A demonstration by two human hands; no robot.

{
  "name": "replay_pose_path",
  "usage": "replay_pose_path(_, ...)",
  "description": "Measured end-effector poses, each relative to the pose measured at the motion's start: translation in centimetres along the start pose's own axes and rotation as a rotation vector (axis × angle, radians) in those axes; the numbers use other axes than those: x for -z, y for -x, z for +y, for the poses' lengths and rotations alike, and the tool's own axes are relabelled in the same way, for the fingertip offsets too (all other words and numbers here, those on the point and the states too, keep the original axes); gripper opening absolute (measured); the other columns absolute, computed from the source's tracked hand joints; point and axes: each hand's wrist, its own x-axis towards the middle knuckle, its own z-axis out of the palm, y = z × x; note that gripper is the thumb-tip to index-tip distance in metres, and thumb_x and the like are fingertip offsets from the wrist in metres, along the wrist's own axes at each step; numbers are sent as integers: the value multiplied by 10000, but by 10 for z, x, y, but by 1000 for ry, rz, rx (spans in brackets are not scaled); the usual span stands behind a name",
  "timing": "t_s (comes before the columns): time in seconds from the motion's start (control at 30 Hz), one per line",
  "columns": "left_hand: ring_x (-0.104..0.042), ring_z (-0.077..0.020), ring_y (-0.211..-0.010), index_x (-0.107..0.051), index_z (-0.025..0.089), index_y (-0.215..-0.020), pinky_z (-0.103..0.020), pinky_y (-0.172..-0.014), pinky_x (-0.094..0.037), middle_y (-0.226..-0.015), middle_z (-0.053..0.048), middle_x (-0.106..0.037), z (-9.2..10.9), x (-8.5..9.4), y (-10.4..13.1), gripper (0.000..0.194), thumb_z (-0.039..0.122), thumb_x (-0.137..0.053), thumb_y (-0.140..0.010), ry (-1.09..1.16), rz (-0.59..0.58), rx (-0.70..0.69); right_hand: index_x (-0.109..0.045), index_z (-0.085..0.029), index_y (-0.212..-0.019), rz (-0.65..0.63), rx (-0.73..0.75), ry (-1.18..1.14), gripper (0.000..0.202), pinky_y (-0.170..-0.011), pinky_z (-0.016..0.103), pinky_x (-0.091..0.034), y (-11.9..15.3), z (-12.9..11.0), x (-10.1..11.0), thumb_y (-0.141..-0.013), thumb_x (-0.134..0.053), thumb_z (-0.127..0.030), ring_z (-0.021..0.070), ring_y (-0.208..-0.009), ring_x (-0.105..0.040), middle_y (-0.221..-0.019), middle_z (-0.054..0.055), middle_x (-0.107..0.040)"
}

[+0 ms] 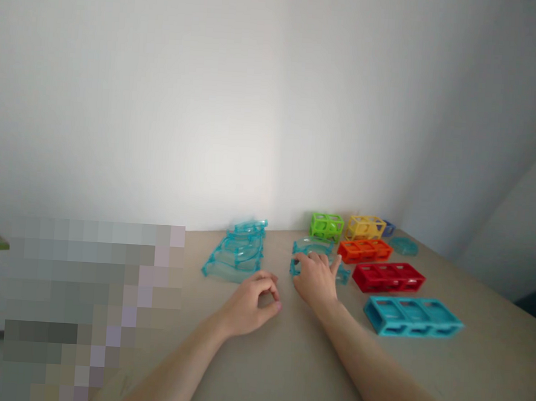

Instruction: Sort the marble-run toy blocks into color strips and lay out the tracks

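My left hand (250,303) hovers over or rests on the table, its fingers loosely curled with a gap inside them and nothing visible there. Beyond it, several see-through teal curved track-like pieces (242,251) lie overlapping in a row. My right hand (316,280) reaches forward, its fingers bent down around a clear teal curved piece (343,274), which it partly hides; the little finger sticks out. Just behind that piece lies a similar clear teal curved piece (313,245).
To the right are open-frame plastic blocks: light blue (417,317), red (388,277), orange (365,251), yellow (365,227), green (326,226) and dark blue (388,228). A round clear teal piece (404,246) lies near them. A white wall (273,116) stands behind the table (266,376).
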Motion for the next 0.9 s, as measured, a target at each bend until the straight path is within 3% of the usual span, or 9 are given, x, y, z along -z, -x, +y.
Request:
replay_pose_path(0.57, -578, -219, -1093, -656, 196, -798, -336, -958, -414, -1093, -92, -602, -1, -1, 2, 41, 190, -638, -762, -8, -4, -17, -706, -223, -1033, 26, -39, -11, 404, -1025, 668, -95, -3, 5, -3, -713, -518, -62, 343, -1087, -500, -1000, 124, -655)
replay_pose_path(0.73, -591, -218, -1065, -648, 196, -770, -332, -935, -433, -1077, -96, -615, 2, -1, 2, 26, 177, -631, -767, 39, 24, -51, -703, -216, -1073, 157, -26, -70, 470, -1050, 646, -114, -2, 2, 6, -692, -502, -28, 341, -1109, -471, -1081, 131, -626)
replay_pose_path(0.83, -618, -197, -959, -632, 201, -762, -268, -748, -486, -1026, -94, -632, 2, 1, -1, 77, 197, -577, -815, 111, 127, -78, -715, -206, -978, 268, 53, -190, 440, -1078, 555, -187, -1, -2, 13, -684, -468, 9, 295, -1092, -486, -1046, 96, -634)
replay_pose_path(0.9, -618, -188, -862, -622, 209, -768, -257, -668, -473, -922, -76, -648, -2, 6, -4, 103, 206, -546, -838, 74, 306, -76, -711, -191, -913, 280, 160, -316, 426, -1030, 449, -311, -1, -6, 13, -679, -438, 36, 255, -1038, -517, -989, 83, -642)
